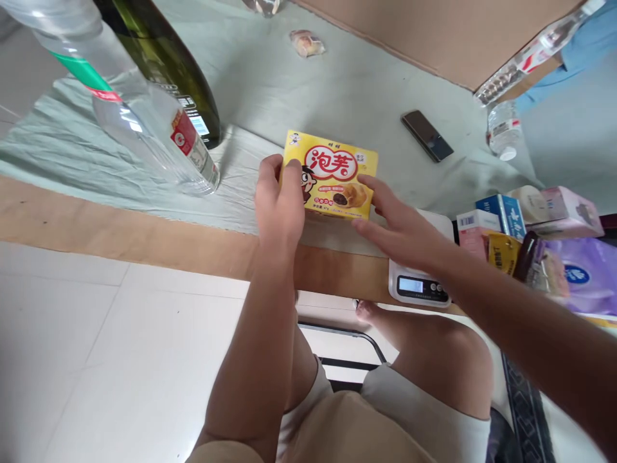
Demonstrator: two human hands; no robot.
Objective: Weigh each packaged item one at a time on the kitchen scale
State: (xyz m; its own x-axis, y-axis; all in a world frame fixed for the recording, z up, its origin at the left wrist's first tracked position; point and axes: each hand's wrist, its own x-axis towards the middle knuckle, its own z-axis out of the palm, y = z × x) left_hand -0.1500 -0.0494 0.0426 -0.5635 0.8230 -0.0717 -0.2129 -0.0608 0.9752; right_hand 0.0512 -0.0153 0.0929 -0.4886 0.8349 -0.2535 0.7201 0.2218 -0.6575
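Note:
A yellow snack box (337,177) with red Chinese lettering and a picture of filled puffs is held just over the table's near edge, printed face toward me. My left hand (279,206) grips its left side, thumb across the front. At the right side, my right hand (398,222) has its index finger on the edge and its thumb by the lower corner; its other fingers are partly hidden. Beneath my right forearm sits a white kitchen scale (419,286) with a lit display I cannot read.
A clear bottle (154,122) and a dark green bottle (178,71) stand at left. A phone (427,136) and a small wrapped snack (307,44) lie farther back. Plastic bottles (505,132), small cartons (501,215) and a purple pack (583,270) are at right. Cardboard (409,29) borders the back.

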